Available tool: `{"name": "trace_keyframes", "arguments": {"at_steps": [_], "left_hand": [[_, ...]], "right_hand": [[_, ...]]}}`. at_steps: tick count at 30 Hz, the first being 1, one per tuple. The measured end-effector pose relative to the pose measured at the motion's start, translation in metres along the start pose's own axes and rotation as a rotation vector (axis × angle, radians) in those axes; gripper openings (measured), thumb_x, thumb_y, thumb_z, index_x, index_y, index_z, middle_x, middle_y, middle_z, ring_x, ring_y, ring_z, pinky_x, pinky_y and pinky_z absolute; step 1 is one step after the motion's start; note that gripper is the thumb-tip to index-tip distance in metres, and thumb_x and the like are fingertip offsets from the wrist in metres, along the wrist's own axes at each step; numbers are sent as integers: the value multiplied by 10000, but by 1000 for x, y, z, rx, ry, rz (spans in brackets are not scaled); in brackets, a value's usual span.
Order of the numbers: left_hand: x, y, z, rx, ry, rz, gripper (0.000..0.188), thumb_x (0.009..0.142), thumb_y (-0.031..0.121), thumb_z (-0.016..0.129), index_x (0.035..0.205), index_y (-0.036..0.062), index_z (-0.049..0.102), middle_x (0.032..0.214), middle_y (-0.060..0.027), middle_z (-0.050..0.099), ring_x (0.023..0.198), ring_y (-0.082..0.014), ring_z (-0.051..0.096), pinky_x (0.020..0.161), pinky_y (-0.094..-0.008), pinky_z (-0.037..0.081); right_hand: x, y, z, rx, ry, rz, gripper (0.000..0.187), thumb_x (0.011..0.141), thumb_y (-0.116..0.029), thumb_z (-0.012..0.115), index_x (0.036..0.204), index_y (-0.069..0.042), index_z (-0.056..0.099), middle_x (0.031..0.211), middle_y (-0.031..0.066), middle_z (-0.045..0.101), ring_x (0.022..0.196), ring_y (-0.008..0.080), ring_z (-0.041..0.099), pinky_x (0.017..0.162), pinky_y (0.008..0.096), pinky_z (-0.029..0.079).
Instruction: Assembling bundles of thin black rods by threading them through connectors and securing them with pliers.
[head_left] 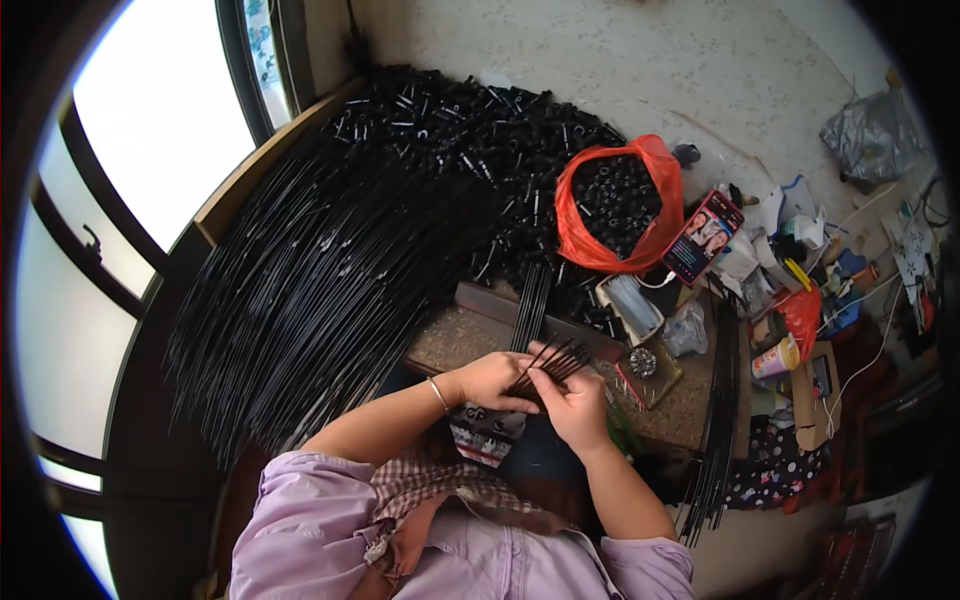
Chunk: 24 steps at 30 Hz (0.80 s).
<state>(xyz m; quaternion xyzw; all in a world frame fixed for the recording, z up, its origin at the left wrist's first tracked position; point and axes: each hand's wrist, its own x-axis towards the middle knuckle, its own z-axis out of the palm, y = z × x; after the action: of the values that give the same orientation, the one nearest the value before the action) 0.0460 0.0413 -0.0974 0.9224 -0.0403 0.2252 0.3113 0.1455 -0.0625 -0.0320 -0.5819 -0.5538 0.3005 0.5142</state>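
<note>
A bundle of thin black rods [531, 300] points away from me, its near ends fanning out between my two hands. My left hand [493, 382], with a bracelet at the wrist, closes round the bundle from the left. From the right, my right hand [577, 402] grips the same rods near their ends, thumb laid over them. The palms and some of the fingers are hidden. Beneath the bundle is a brown speckled work surface [440, 338], with a flat metal bar [490, 303] lying across it.
A broad heap of long black rods [300, 270] spreads at left. Behind it lie many short black tubular parts [430, 130]. An orange bag [565, 225] holds small black pieces. At right are a phone [703, 237], a round metal container [642, 361], a yellow-lidded cup [775, 358] and more rods [715, 430].
</note>
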Motion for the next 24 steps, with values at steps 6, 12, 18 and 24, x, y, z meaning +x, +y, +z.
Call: {"name": "trace_keyframes", "arguments": {"at_steps": [6, 12, 18, 24], "left_hand": [[-15, -12, 16, -55, 65, 130, 331, 590, 192, 575, 893, 75, 513, 896, -113, 514, 845, -277, 469, 764, -360, 365], [-16, -9, 17, -24, -45, 116, 414, 612, 176, 571, 975, 19, 447, 943, -121, 483, 848, -294, 469, 813, -384, 341], [-4, -5, 12, -65, -30, 157, 447, 634, 194, 561, 1019, 16, 420, 857, -147, 515, 790, -312, 486, 754, -352, 378], [10, 0, 7, -240, 75, 68, 361, 628, 283, 587, 911, 76, 500, 742, -136, 530, 676, -295, 509, 590, -342, 417]], "right_hand": [[-12, 10, 25, -324, 69, -237, 171, 635, -96, 588, 776, -10, 543, 818, 96, 557, 704, 199, 556, 608, 272, 426], [-10, 11, 5, 287, -26, 82, 185, 694, -46, 542, 841, 66, 527, 795, 64, 546, 700, 103, 509, 626, 224, 419], [-11, 20, -6, 329, -93, 71, 148, 687, -80, 558, 816, -8, 569, 672, 54, 575, 617, 84, 524, 558, 214, 415], [-4, -30, -15, 200, -76, -124, 159, 697, -89, 544, 835, -12, 563, 729, 83, 579, 655, 99, 541, 597, 216, 423]]}}
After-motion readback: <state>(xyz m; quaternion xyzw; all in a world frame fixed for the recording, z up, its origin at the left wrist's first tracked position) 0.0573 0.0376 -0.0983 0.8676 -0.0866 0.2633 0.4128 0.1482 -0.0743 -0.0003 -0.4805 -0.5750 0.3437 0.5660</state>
